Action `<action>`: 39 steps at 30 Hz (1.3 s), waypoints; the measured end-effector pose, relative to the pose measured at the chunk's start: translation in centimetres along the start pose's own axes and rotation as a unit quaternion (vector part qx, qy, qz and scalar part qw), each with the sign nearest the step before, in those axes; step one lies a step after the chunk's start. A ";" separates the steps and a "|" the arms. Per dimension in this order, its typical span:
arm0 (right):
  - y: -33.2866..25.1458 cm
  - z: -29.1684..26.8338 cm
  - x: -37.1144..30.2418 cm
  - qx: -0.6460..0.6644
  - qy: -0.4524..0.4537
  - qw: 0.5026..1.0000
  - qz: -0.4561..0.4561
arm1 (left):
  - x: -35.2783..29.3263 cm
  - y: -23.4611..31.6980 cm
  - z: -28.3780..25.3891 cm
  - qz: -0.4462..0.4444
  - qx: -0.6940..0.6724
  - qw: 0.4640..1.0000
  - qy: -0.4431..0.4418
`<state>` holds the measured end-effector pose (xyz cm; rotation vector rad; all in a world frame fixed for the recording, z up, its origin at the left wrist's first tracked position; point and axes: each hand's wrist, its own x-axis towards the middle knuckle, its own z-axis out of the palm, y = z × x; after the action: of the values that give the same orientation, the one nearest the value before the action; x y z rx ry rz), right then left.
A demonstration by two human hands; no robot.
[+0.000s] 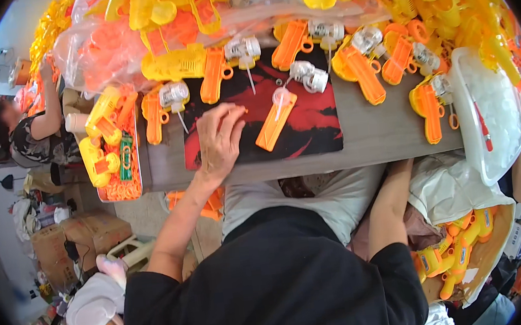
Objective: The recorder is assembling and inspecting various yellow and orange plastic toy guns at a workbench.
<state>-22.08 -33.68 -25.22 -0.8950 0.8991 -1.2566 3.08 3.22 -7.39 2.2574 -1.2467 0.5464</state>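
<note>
My left hand [219, 140] is raised over the red and black mat [315, 116], its fingers drawn together on a small orange piece [245, 109] at the fingertips. To its right lies an orange toy gun handle part [277, 123] with a clear round piece and thin tube on its upper end. A clear and silver pump-like mechanism [308, 76] rests just above that. My right forearm [390, 209] reaches beneath the table's right front edge, and the right hand itself is hidden there.
Several half-assembled yellow and orange toy guns [361, 68] line the table's far side. A bin of orange parts [119, 192] stands left; a white tub [482, 157] with a red pen stands right. Yellow shells pile up behind. Another person [35, 131] sits far left.
</note>
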 end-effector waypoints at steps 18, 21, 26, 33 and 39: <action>-11.0 7.7 -23.3 -0.283 -0.283 0.813 -0.424 | 3.4 4.4 2.8 -0.065 -0.233 0.970 -0.006; -13.1 14.6 -21.3 -0.342 -0.310 0.800 -0.384 | 5.8 2.8 0.2 -0.033 -0.199 0.977 0.071; -12.2 19.0 -18.8 -0.286 -0.320 0.878 -0.211 | 14.3 -11.7 -4.5 -0.052 0.021 0.945 0.323; -10.4 19.6 -18.7 -0.346 -0.348 0.848 -0.199 | 19.8 -31.5 -9.8 -0.146 0.114 0.982 -0.025; -11.9 21.3 -16.6 -0.394 -0.415 0.769 -0.285 | 23.3 -27.9 -13.1 0.016 -0.502 0.834 0.231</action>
<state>-8.50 -17.05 -4.94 -2.3137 0.3806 -0.7407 37.37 8.39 9.69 1.1288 -0.9664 0.2933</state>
